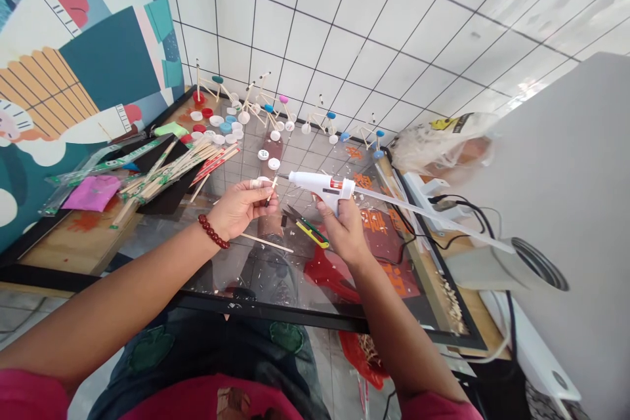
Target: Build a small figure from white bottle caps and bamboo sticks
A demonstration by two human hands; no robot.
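My left hand (246,207), with a dark red bead bracelet at the wrist, pinches a short piece of wooden stick (272,189) with a dark lower end. My right hand (343,226) is wrapped round the handle of a white hot glue gun (312,181). Its nozzle points left and sits close to the stick's upper end; whether they touch I cannot tell. A long, pale glue stick (423,211) juts out of the gun's back. Just beyond my left fingers lie white bottle caps (273,163). Below the gun rests a yellow-and-green cutting tool (311,233).
Several small stick-and-cap figures (275,115) stand along the tiled wall. Loose caps (216,121) are grouped at back left, beside a pile of wooden sticks (165,170) and a pink packet (92,193). A loose stick (268,243) lies in front. A power strip (424,191) with cables is at right.
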